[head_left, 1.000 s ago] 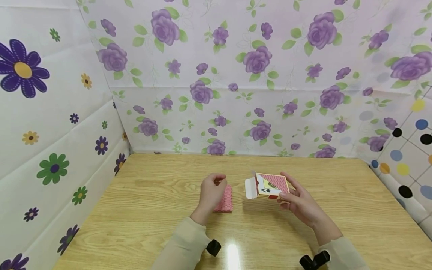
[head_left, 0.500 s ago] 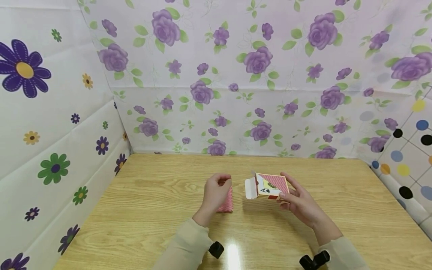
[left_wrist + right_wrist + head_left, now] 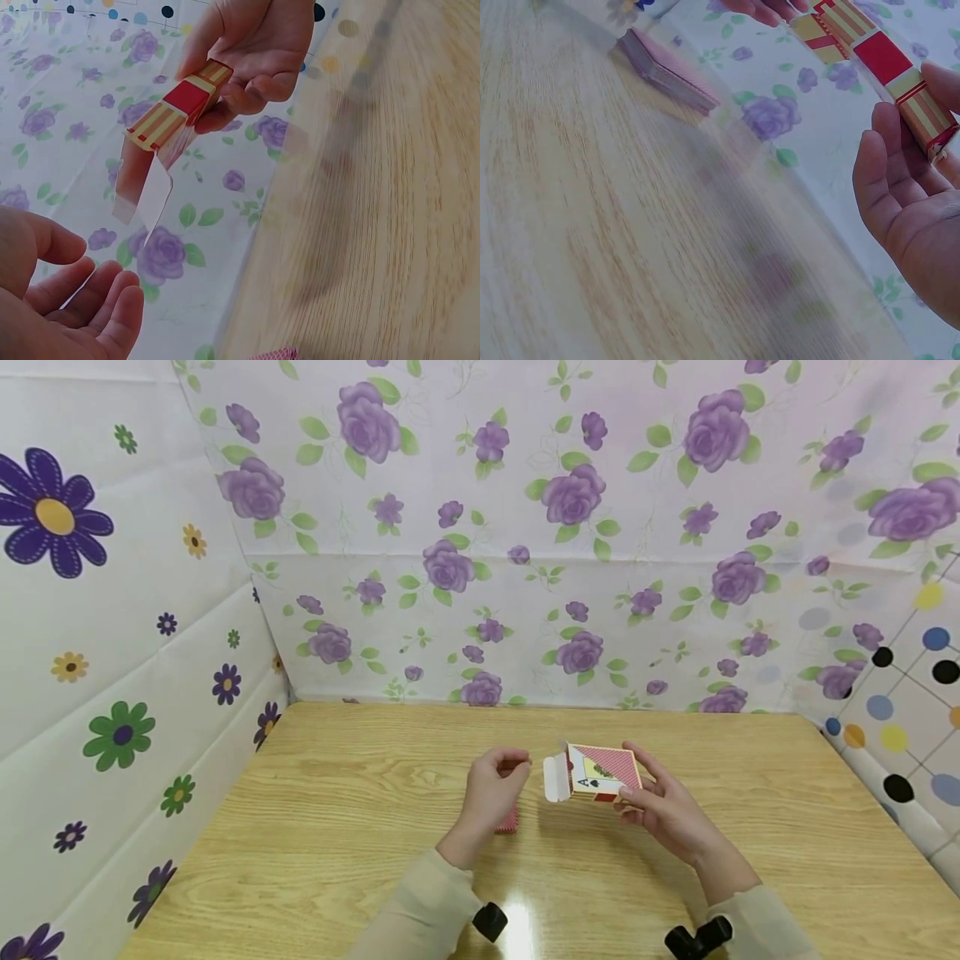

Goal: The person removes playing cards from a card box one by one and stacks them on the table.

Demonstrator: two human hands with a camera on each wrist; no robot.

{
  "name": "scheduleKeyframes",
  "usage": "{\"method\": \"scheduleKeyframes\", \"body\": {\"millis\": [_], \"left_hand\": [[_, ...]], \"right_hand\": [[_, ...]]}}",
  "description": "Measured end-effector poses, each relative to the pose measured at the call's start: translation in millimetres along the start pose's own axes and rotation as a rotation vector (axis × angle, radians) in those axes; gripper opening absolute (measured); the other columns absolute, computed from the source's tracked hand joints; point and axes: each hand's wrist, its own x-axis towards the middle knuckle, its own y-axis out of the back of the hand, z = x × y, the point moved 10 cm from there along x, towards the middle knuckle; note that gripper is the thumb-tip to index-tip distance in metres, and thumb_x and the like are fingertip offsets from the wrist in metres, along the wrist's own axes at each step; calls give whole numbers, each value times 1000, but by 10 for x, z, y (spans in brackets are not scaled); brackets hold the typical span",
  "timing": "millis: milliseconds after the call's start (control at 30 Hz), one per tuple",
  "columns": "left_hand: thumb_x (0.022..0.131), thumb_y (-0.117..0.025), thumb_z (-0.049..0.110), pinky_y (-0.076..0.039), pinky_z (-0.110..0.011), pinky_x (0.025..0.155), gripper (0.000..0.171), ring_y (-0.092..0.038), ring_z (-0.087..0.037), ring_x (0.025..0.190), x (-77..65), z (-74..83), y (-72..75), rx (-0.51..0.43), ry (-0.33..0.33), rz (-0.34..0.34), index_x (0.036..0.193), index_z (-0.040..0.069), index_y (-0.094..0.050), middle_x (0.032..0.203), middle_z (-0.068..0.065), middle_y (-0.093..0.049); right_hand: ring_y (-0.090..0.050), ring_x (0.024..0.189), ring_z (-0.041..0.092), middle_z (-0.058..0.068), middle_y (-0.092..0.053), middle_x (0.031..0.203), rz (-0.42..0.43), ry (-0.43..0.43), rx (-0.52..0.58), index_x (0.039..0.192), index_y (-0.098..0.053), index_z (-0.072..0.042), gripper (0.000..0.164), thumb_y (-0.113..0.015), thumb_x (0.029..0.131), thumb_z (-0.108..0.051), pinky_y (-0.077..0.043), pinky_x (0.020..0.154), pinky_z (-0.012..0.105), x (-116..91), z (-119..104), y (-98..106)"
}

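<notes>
My right hand (image 3: 671, 818) holds a playing-card box (image 3: 606, 770) by its right end, up off the table, thumb in front and fingers behind. The box lies nearly level with its white end flap (image 3: 557, 778) folded out to the left, and an ace of spades is printed on its face. My left hand (image 3: 491, 793) hovers just left of that flap, apart from it. In the left wrist view, its loosely bent fingers (image 3: 109, 307) and thumb have nothing between them. Beneath it a stack of red-backed playing cards (image 3: 671, 79) lies on the table, partly hidden in the head view.
The wooden table (image 3: 360, 793) runs back to a purple-flowered cloth (image 3: 450, 564) hung behind it. Patterned cloths also hang at the left and right sides. Black wrist cameras (image 3: 490, 922) sit on both wrists.
My left hand has moved steadily to the right, from over the card stack toward the box's flap, covering more of the stack. The right hand and box have stayed almost still.
</notes>
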Motion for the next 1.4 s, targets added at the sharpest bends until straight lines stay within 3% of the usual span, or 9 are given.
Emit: {"method": "scheduleKeyframes", "body": {"millis": [400, 767, 1133, 1400], "left_hand": [[88, -61, 7, -50, -16, 65, 20, -57, -9, 78, -28, 51, -161, -87, 15, -60, 104, -5, -65, 99, -17, -66], [87, -63, 10, -53, -22, 76, 19, -60, -13, 85, -49, 44, -260, -25, 25, -84, 102, -2, -67, 97, -11, -67], [87, -68, 17, -53, -23, 62, 22, -61, -9, 76, -73, -15, -391, 0, 67, -130, 103, 1, -68, 93, -9, -68], [83, -69, 8, -55, -21, 65, 19, -63, -8, 77, -60, 5, -427, 5, 66, -108, 100, 0, -67, 93, -7, -67]], "right_hand": [[-64, 88, 13, -1, -62, 109, -25, 13, 2, 153, -4, -28, 72, -44, 99, -4, -55, 78, 30, 20, -26, -36], [-65, 87, 14, 0, -63, 110, -1, 4, -8, 153, -2, -24, 74, -47, 98, -4, -56, 78, 30, 34, -19, -36], [-64, 88, 15, 1, -62, 112, -7, 9, 13, 153, -5, -25, 73, -46, 98, -2, -55, 77, 30, 32, -28, -58], [-63, 87, 14, 1, -62, 112, -5, 18, 7, 153, -2, -24, 74, -46, 98, -2, -56, 76, 30, 43, -45, -69]]}}
